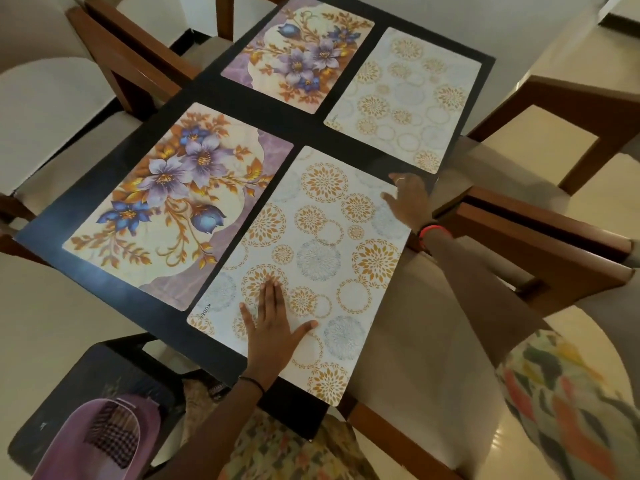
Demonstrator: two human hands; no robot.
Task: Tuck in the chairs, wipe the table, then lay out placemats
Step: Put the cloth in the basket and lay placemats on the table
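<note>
White-and-gold placemat (311, 251) lies under both palms. My left hand (273, 327) presses flat on its near end with fingers straight, and my right hand (408, 199) rests open at its far corner, neither one gripping. It sits along the right edge of the dark counter (214, 95), just beside a floral placemat (173, 202). Two more mats (405, 98) lie beyond. The chairs (415, 306) look tucked in, so I judge only the squaring of this last mat is left.
</note>
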